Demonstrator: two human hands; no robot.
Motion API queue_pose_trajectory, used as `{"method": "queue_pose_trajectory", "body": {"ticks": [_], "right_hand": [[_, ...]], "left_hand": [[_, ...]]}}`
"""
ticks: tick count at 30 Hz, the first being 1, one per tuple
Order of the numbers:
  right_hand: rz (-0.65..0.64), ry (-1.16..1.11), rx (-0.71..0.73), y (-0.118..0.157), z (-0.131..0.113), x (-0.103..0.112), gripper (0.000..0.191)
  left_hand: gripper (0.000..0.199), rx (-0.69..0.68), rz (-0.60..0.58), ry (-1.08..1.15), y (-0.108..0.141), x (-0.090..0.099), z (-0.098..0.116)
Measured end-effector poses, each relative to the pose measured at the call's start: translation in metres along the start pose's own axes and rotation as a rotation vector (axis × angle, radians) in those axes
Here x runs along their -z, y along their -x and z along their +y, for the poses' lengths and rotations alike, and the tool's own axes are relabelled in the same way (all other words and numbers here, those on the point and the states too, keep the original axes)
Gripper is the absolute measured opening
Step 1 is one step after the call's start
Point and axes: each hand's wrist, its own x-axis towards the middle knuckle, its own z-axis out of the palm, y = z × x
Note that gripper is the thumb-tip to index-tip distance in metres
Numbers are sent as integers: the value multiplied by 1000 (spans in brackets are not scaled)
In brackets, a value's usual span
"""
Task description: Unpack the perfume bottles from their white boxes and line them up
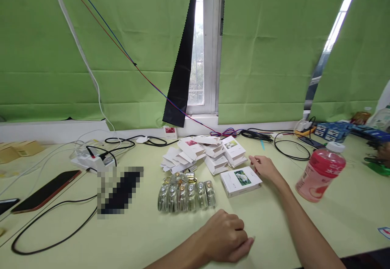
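My left hand (227, 236) rests near the front of the table, its fingers curled in a fist; nothing shows in it. Behind it stand several small clear glass bottles (186, 198) in a row. My right hand (264, 166) is beside the right end of a flat white box (240, 181) with a white flower picture. Its fingers are bent, and whether they hold anything is hidden. Behind the box lies a heap of small white cartons (191, 149), some with pink or yellow flower pictures. White paper pieces (175, 159) lie at the heap's left.
A pink drink bottle (321, 173) stands right of my right forearm. At left are a phone (47, 191), a power strip (91, 161) and looped black cables. Blue boxes (332, 131) sit at the back right. Part of another person's hand (384, 153) shows at the right edge.
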Motion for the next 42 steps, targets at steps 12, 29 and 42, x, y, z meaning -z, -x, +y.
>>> {"method": "queue_pose_trajectory", "body": {"ticks": [12,29,42], "right_hand": [[296,33,225,-3,-59,-8,29],[122,50,262,-92,-121,-73,16],[126,-115,381,-74,-132,-69,7]], "left_hand": [[37,5,-53,-12,3,0,1],[41,-16,-90,-20,8,-6,1],[39,-6,-69,-12,7,-6,1]]}}
